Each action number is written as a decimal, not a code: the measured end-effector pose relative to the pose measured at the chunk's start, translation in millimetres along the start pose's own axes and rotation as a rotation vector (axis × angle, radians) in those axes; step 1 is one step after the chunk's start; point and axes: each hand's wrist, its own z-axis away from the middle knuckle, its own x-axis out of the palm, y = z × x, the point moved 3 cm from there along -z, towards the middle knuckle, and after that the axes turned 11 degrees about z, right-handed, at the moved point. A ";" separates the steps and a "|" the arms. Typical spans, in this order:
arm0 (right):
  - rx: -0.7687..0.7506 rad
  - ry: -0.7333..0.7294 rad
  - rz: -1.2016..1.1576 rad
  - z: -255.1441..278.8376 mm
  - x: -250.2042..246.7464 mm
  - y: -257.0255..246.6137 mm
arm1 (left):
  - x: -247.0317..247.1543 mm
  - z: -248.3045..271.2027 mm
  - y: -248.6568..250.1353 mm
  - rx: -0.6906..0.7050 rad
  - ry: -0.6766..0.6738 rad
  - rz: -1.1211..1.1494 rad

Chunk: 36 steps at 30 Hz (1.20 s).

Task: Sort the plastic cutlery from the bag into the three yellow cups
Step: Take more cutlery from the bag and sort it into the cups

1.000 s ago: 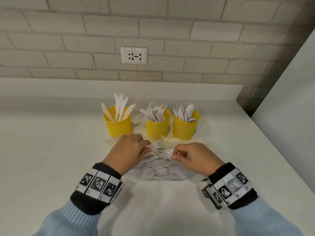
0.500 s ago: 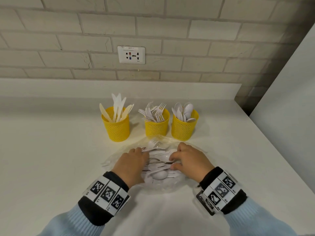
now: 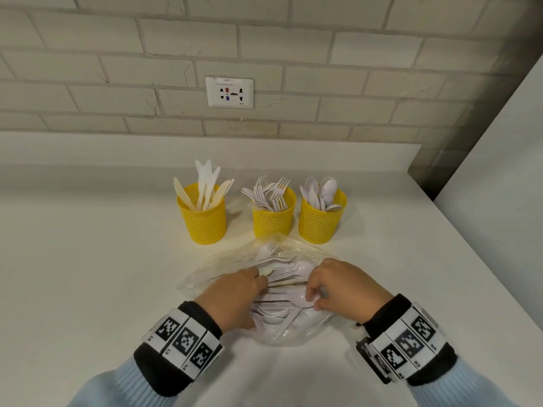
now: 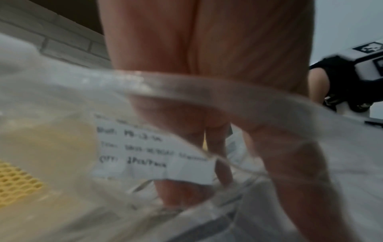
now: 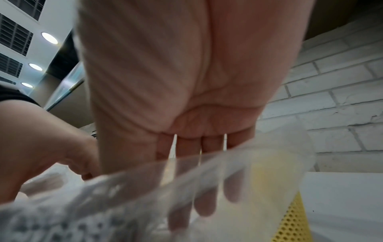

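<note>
Your right hand (image 3: 343,284) pinches a white spoon (image 3: 289,298) in the clear bag (image 3: 205,270) on the surface, handle running leftward; your left hand (image 3: 235,295), fingers among the cutlery, grip unclear; the spoon cup (image 3: 320,221) stands beyond, nearer your right hand.

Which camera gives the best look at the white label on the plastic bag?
The left wrist view. There the label fills the middle of the picture, seen through the clear bag, with lines of blurred print. The head view shows the bag from above, but no label can be made out. The right wrist view shows only bag film, no label.
</note>
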 end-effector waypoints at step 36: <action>-0.011 -0.068 0.053 8.8 6.7 3.2 | 12.9 -9.4 0.6 0.111 -0.012 0.085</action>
